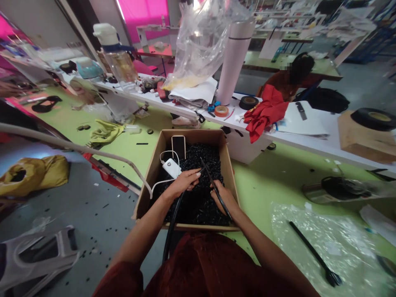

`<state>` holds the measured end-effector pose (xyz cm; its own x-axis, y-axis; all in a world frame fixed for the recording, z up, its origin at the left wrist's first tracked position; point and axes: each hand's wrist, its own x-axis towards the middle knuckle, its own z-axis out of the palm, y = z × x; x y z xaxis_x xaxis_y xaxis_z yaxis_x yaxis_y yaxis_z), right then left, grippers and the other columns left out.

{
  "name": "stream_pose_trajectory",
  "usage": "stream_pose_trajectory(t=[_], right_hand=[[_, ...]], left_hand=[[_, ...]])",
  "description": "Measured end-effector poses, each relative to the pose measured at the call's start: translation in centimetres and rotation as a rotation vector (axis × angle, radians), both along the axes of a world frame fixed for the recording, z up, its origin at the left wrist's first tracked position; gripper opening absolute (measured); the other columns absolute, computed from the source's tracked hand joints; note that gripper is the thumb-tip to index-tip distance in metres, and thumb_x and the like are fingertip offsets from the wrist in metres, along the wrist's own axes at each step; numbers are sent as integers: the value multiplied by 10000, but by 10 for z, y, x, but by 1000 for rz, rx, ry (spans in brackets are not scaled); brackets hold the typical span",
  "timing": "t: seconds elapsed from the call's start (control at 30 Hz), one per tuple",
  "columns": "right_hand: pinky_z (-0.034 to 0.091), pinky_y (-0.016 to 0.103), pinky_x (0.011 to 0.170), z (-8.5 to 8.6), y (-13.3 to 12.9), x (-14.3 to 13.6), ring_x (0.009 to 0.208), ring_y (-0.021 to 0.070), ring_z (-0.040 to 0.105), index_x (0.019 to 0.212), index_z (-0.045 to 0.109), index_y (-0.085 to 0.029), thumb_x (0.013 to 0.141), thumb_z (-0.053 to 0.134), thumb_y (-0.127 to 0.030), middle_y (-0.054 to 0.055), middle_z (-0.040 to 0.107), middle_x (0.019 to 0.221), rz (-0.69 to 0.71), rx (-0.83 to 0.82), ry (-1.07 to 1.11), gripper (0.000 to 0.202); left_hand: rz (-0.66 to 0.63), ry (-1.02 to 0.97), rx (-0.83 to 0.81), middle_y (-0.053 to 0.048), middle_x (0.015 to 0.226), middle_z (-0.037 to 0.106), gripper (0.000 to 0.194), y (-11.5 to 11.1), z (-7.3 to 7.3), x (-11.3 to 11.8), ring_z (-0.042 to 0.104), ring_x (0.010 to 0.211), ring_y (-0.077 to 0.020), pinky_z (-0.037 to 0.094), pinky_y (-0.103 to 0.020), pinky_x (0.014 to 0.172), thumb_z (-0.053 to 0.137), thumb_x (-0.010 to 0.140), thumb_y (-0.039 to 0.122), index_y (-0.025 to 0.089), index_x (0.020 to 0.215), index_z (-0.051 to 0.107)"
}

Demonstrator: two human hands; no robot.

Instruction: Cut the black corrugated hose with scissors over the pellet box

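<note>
Over an open cardboard box (232, 177) full of small black pieces (198, 206), my left hand (184, 182) is closed around a long black tube (175, 216). The tube runs down toward my lap, and its short end pokes out past my fingertips. My right hand (228, 198) grips dark scissors (220, 199), their blades pointing up and left beside that end. Whether the blades touch the tube is hard to make out. A phone (178, 147) leans at the box's far side, near a white power bank (172, 168) with a white cable.
A white shelf (188, 108) crosses behind the box, bearing a pink bottle (235, 62), tape rolls (221, 110) and red cloth (267, 111). A plastic bag (297, 235) and a black strip (312, 247) lie on the right. Another person (283, 80) sits beyond the shelf.
</note>
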<state>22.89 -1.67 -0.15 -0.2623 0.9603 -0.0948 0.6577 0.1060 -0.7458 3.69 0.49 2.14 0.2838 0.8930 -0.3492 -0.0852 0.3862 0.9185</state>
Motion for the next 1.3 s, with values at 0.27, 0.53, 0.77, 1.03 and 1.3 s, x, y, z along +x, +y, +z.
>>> stream_pose_trajectory(t=[0.27, 0.53, 0.77, 1.03, 1.3], right_hand=[[398, 251, 620, -11, 2, 4, 605, 176, 575, 939, 509, -245, 780, 419, -206, -7, 574, 654, 14, 26, -57, 187], [406, 242, 598, -17, 3, 4, 578, 164, 580, 942, 540, -245, 825, 428, -240, -11, 592, 633, 3, 52, -112, 162], [428, 247, 658, -15, 3, 4, 693, 188, 648, 981, 553, -219, 846, 462, -268, 29, 663, 751, 8, 31, -145, 170], [456, 312, 761, -16, 1, 7, 827, 205, 637, 1138, 479, -183, 891, 430, -394, 85, 657, 937, 48, 67, 48, 328], [453, 311, 776, -16, 1, 6, 837, 184, 613, 1208, 445, -176, 891, 447, -434, 66, 632, 949, 120, 23, 118, 409]], left_hand=[[30, 78, 5, 53, 592, 415, 578, 1, -3, 3, 278, 405, -17, 148, -177, 394, 602, 794, 443, 128, 1275, 548], [50, 60, -39, 46, 594, 441, 420, 4, -4, 6, 297, 381, -18, 149, -163, 384, 520, 843, 374, 120, 1177, 541], [65, -32, -97, 50, 586, 434, 307, 6, 1, 5, 288, 367, -14, 156, -152, 369, 495, 839, 334, 100, 1032, 537], [17, -194, -63, 61, 589, 462, 309, 7, 4, -1, 266, 350, -14, 150, -141, 347, 549, 822, 415, 181, 1008, 469], [-19, -236, 23, 48, 662, 478, 333, 1, 7, 1, 317, 403, -2, 203, -134, 381, 602, 815, 405, 169, 1010, 470]])
